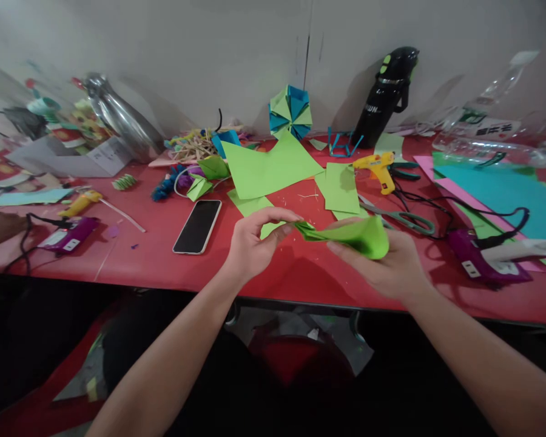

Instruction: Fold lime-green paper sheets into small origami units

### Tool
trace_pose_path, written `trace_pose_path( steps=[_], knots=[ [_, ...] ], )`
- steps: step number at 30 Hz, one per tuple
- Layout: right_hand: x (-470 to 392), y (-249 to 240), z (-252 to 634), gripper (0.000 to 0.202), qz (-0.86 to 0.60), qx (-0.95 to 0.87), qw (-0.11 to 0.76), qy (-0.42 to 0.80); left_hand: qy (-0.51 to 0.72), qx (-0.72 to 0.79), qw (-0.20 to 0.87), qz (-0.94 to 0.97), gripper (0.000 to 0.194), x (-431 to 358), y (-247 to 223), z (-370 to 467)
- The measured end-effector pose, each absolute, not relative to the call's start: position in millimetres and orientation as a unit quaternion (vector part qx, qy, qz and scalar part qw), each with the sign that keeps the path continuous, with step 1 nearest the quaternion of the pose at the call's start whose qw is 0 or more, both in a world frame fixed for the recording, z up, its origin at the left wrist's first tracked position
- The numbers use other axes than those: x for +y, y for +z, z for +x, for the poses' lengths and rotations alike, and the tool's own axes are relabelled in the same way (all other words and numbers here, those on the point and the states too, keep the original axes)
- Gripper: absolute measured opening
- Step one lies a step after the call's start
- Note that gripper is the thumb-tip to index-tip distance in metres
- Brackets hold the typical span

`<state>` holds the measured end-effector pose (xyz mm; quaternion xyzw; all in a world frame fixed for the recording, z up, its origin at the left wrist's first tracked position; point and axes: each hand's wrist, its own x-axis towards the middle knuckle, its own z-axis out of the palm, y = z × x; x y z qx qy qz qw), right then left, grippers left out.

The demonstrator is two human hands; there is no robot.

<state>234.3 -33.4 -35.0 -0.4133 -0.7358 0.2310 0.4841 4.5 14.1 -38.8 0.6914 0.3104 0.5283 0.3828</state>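
A partly folded piece of green paper (346,235) is held between my hands above the front of the red table. My left hand (259,243) pinches its narrow, creased end between thumb and fingers. My right hand (389,261) grips the wider, curved end, its thumb in front and the other fingers mostly hidden behind the paper. Just beyond lie a large green sheet (273,167) and smaller green paper pieces (340,188). Grey-handled scissors (409,221) rest behind my right hand, partly covered by it.
A phone (198,227) lies left of my hands. Yellow glue guns (377,170) (82,202) and purple power strips (485,261) (70,235) with cords lie on both sides. A blue-green paper ball (291,112) and black bottle (386,97) stand by the wall. Another person's hand (2,229) is far left.
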Motion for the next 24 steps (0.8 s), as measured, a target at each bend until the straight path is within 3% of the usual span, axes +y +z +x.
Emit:
trace_pose_path(
  steps=[3,6,10,13,24],
  knots=[
    [-36.5,-36.0,229.5,0.032,-0.346,-0.8,0.476,0.115,0.535,0.356,0.384,0.663,0.032,17.6,-44.9,7.9],
    [-35.8,-42.3,228.9,0.047,-0.317,-0.827,0.464,0.019,0.52,0.398,0.503,0.564,0.047,16.5,-49.8,13.0],
    [-33.1,-51.5,232.4,0.057,-0.325,-0.852,0.408,-0.033,0.436,0.381,0.687,0.439,0.034,10.0,-42.9,16.1],
    [-31.2,-55.2,233.7,0.059,-0.33,-0.868,0.368,-0.046,0.403,0.344,0.763,0.369,0.028,7.0,-33.6,14.5],
    [-31.8,-57.2,224.2,0.042,-0.336,-0.898,0.284,0.014,0.438,0.407,0.647,0.473,0.017,8.8,-48.7,15.5]
  ],
)
